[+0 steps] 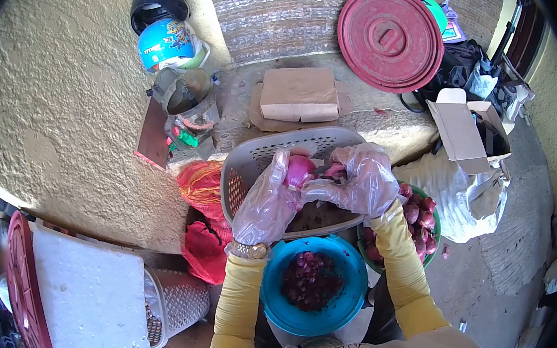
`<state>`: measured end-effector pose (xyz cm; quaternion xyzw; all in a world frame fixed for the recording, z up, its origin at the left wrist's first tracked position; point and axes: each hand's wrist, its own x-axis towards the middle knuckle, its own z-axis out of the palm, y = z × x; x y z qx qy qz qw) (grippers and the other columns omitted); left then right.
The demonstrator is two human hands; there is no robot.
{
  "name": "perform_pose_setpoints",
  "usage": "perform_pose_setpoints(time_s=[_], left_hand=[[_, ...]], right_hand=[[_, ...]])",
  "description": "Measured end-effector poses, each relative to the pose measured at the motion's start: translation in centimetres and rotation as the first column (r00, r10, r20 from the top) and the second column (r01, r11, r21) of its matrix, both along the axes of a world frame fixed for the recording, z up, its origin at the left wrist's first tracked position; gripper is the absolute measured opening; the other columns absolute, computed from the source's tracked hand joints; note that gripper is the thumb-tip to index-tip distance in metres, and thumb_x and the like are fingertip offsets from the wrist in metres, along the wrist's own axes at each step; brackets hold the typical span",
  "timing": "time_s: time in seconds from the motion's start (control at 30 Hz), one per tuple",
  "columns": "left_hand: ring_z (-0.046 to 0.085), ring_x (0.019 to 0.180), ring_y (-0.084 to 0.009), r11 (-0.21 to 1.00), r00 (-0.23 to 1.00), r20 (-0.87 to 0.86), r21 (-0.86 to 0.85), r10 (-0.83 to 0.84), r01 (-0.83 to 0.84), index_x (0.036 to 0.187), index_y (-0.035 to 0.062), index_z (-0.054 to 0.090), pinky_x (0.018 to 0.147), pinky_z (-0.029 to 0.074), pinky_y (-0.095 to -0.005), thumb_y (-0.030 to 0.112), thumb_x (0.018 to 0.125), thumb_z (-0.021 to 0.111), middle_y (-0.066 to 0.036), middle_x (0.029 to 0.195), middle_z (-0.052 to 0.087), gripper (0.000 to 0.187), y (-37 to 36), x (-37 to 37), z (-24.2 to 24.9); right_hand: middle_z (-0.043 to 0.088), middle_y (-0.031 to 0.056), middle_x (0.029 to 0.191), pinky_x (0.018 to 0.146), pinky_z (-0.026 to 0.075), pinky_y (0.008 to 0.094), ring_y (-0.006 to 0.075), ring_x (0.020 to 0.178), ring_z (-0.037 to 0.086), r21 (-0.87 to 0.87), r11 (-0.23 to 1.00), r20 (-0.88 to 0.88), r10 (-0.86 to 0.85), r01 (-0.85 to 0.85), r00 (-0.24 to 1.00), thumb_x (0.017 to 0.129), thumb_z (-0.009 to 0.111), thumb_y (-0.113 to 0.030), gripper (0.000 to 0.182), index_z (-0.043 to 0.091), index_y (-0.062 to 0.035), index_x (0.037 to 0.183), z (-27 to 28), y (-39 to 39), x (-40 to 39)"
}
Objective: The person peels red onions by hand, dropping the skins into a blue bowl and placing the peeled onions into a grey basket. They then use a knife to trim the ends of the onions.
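Observation:
Both my hands wear loose clear plastic gloves over yellow sleeves. My left hand (269, 198) is closed around a peeled-looking, bright purple red onion (300, 171). Close beside it, my right hand (363, 178) has its fingers curled on a smaller purple onion piece (335, 171), partly hidden by the glove. Both hands are over a grey perforated plastic basket (232, 165), which has dark scraps at its bottom. Nearer my body, between my knees, a blue basin (279, 308) contains small purple onions (310, 279). Beneath my right forearm, a green bowl (438, 229) is heaped with unpeeled red onions (421, 220).
Behind the basket, a flattened cardboard box (299, 95) lies on a concrete ledge (237, 91). A red lid (389, 39) leans there. To the left are red mesh sacks (203, 188), a white basket (187, 300) and a white board (93, 302). An open carton (459, 133) stands right.

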<state>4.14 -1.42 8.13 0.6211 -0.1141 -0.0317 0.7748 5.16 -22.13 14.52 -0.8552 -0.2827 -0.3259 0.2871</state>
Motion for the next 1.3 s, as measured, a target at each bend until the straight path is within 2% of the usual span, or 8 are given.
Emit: perform_pose_setpoints(time_s=[0.07, 0.4, 0.5, 0.57, 0.63, 0.87, 1.07, 1.3], left_hand=[[0.068, 0.106, -0.0359, 0.993, 0.995, -0.098, -0.118, -0.021, 0.009, 0.144, 0.0015, 0.045, 0.095, 0.054, -0.0417, 0.009, 0.101, 0.065, -0.018, 0.124, 0.066, 0.048, 0.0, -0.2, 0.6], [0.067, 0.102, -0.0257, 0.994, 0.994, -0.108, -0.104, -0.027, 0.016, 0.139, 0.0025, 0.052, 0.093, 0.054, -0.0367, 0.021, 0.110, 0.052, -0.015, 0.120, 0.067, 0.034, -0.4, -1.1, 3.0], [0.065, 0.099, -0.0227, 0.950, 0.972, -0.179, -0.297, -0.150, 0.092, 0.138, 0.0029, 0.054, 0.093, 0.053, -0.0355, 0.025, 0.114, 0.044, -0.014, 0.118, 0.067, 0.034, -0.3, -1.4, 3.6], [0.064, 0.099, -0.0212, 0.996, 0.994, -0.103, -0.086, -0.022, 0.013, 0.138, 0.0030, 0.055, 0.093, 0.052, -0.0345, 0.027, 0.115, 0.040, -0.013, 0.116, 0.066, 0.036, -0.6, -1.4, 3.3], [0.065, 0.099, -0.0220, 0.997, 0.999, -0.049, -0.073, -0.022, 0.019, 0.138, 0.0030, 0.055, 0.093, 0.052, -0.0350, 0.026, 0.115, 0.041, -0.014, 0.116, 0.067, 0.035, -0.5, -1.7, 3.5], [0.068, 0.101, -0.0309, 1.000, 0.999, -0.044, -0.017, -0.013, 0.013, 0.141, 0.0029, 0.051, 0.095, 0.053, -0.0397, 0.014, 0.108, 0.056, -0.016, 0.117, 0.069, 0.035, 0.0, -0.4, 1.3], [0.068, 0.104, -0.0338, 0.995, 0.997, -0.060, -0.083, 0.050, -0.055, 0.148, 0.0047, 0.043, 0.097, 0.055, -0.0426, 0.006, 0.101, 0.066, -0.016, 0.121, 0.068, 0.052, -0.1, 0.0, -1.1], [0.068, 0.110, -0.0294, 0.994, 0.998, 0.057, 0.107, -0.011, 0.005, 0.149, 0.0044, 0.044, 0.098, 0.055, -0.0417, 0.016, 0.109, 0.055, -0.016, 0.126, 0.067, 0.043, 0.2, -0.5, 1.8]], right_hand=[[0.069, 0.0055, 0.063, 0.062, 0.055, 0.0403, 0.0285, 0.059, 0.067, -0.042, 0.999, -0.108, -0.002, -0.002, 0.994, 0.069, 0.087, -0.064, 0.057, 0.074, -0.0094, 0.078, 0.2, 0.0, 0.1], [0.064, 0.0045, 0.062, 0.060, 0.050, 0.0397, 0.0281, 0.057, 0.063, 0.015, 1.000, -0.117, 0.012, -0.011, 0.993, 0.057, 0.093, -0.061, 0.061, 0.069, -0.0071, 0.073, -0.3, 0.1, 0.1], [0.065, 0.0058, 0.061, 0.059, 0.052, 0.0398, 0.0285, 0.057, 0.065, 0.022, 1.000, -0.084, 0.015, -0.014, 0.996, 0.063, 0.090, -0.063, 0.059, 0.072, -0.0083, 0.075, -0.3, 0.0, 0.1], [0.066, 0.0071, 0.060, 0.059, 0.054, 0.0399, 0.0291, 0.056, 0.067, 0.017, 1.000, -0.057, 0.009, -0.008, 0.998, 0.070, 0.086, -0.067, 0.059, 0.074, -0.0097, 0.076, -0.4, 0.0, 0.0], [0.068, 0.0047, 0.071, 0.067, 0.052, 0.0388, 0.0270, 0.067, 0.065, -0.019, 1.000, 0.029, -0.011, 0.012, 1.000, 0.055, 0.097, -0.054, 0.061, 0.072, -0.0055, 0.082, -0.7, 0.1, -0.3], [0.067, 0.0036, 0.072, 0.071, 0.052, 0.0394, 0.0264, 0.068, 0.063, -0.003, 1.000, 0.140, -0.001, 0.001, 0.990, 0.055, 0.097, -0.053, 0.063, 0.072, -0.0048, 0.087, -1.5, 0.1, -0.2], [0.066, 0.0016, 0.070, 0.070, 0.050, 0.0381, 0.0248, 0.067, 0.062, -0.056, 0.998, -0.012, 0.023, -0.024, 1.000, 0.057, 0.097, -0.050, 0.059, 0.072, -0.0064, 0.088, -0.9, -0.2, -0.3], [0.063, 0.0019, 0.068, 0.067, 0.049, 0.0383, 0.0255, 0.064, 0.060, -0.066, 0.997, 0.123, 0.043, -0.035, 0.992, 0.064, 0.096, -0.049, 0.051, 0.072, -0.0081, 0.083, -1.6, 0.2, -0.2]])
